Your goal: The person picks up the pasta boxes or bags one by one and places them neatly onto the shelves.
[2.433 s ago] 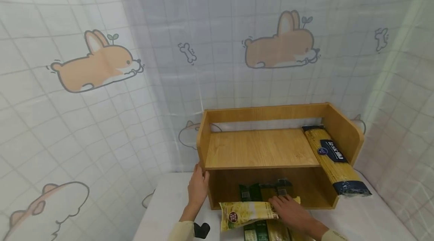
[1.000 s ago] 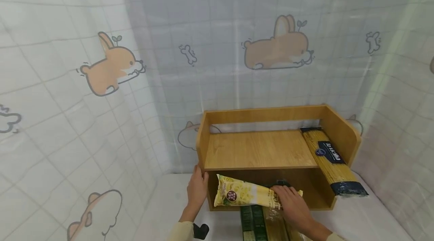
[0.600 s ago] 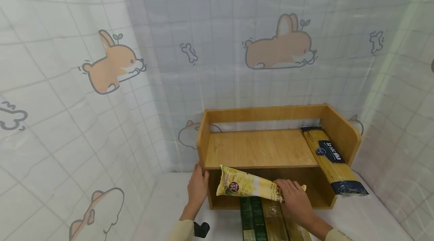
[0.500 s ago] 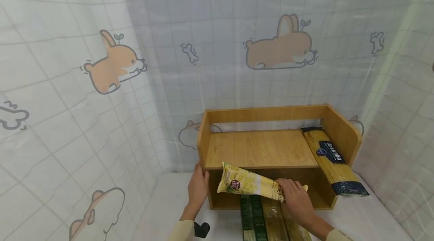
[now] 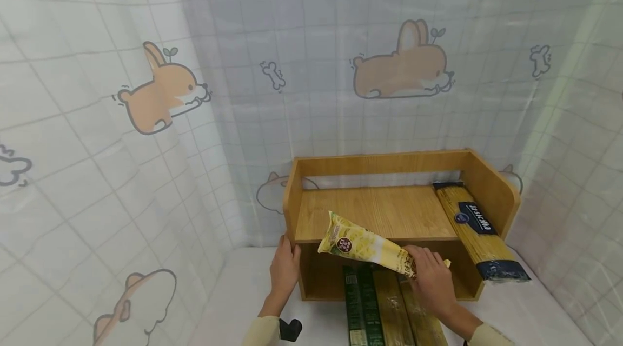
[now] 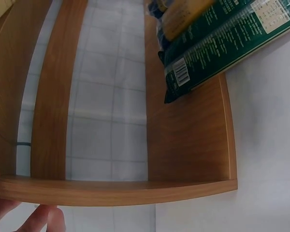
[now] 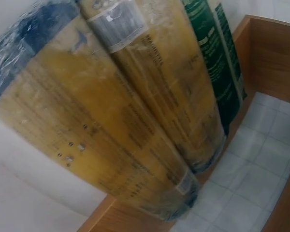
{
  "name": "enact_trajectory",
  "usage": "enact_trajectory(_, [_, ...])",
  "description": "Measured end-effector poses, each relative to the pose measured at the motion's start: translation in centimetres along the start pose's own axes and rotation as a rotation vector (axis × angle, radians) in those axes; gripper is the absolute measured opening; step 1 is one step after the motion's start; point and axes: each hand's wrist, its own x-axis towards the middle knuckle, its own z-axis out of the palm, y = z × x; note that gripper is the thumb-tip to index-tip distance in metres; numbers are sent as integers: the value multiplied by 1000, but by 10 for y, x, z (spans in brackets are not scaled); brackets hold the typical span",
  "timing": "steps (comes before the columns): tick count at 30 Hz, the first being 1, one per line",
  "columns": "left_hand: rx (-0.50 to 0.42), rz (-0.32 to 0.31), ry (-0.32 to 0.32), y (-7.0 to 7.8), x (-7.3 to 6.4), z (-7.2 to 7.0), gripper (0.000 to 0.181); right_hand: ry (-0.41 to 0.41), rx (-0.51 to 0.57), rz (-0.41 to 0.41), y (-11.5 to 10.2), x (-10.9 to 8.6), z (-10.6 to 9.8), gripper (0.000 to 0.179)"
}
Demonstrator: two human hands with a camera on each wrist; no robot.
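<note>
My right hand [image 5: 430, 281] holds a long yellow bag of pasta [image 5: 365, 246] by its right end. The bag's left end tilts up, overlapping the front edge of the upper board in the head view. With my left hand [image 5: 284, 267] I grip the left side panel [image 6: 111, 193] of a small wooden shelf [image 5: 379, 211]; in the left wrist view, fingers [image 6: 36, 220] show at the panel's outer side. Below the bag, two dark green packs [image 5: 362, 303] and two packs of spaghetti [image 5: 394, 308] lie side by side, their far ends inside the lower compartment.
A spaghetti pack with dark blue ends [image 5: 479, 227] lies along the right of the upper board, its near end jutting past the front edge. The shelf stands on a white table [image 5: 233, 286]. A patterned curtain [image 5: 321, 124] hangs behind and at both sides.
My right hand has lifted the yellow bag from low over the packs, up and slightly right, tilting its left end upward. The packs below are more exposed. My left hand stays at the side panel.
</note>
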Motion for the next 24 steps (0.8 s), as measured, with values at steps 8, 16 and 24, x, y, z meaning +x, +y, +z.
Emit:
enact_trajectory(8, [-7, 13, 3, 3, 2, -3, 40, 31, 41, 75, -1, 7, -2, 48])
enact_trajectory(16, [-1, 13, 4, 2, 2, -2, 42, 55, 32, 98, 4, 14, -5, 65])
enact_trajectory(24, [-19, -15, -12, 3, 0, -2, 41, 69, 52, 140, 9, 21, -10, 44])
